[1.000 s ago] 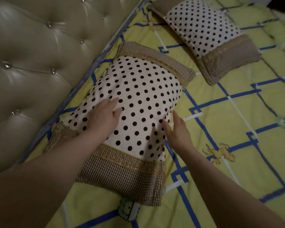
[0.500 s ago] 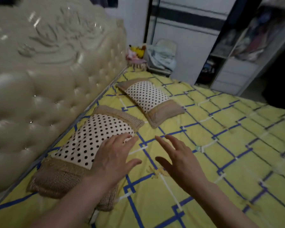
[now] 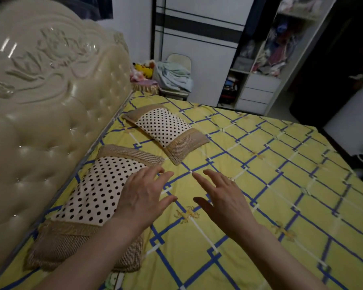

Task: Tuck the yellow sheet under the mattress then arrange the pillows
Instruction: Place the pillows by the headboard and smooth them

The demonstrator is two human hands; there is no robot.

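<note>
The room is dim, with a cool, flat light. Streaks of glare sit on the glossy cream tufted headboard. The right side falls into deep shadow around the dark doorway. Wide-angle bending curves the white wardrobe with dark stripes, and the open shelves look soft and blurred.

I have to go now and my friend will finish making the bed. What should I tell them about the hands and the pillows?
Left hand: open, fingers spread, holding nothing, over the edge of the near pillow.
Right hand: open, holding nothing, over the yellow sheet.
Near pillow lies flat alongside the headboard. Far pillow lies flat too, but turned at an angle, one end away from the headboard.
Done: sheet looks spread flat; whether it is tucked cannot be seen here.
Left: probably straighten the far pillow to match the near one.
</note>
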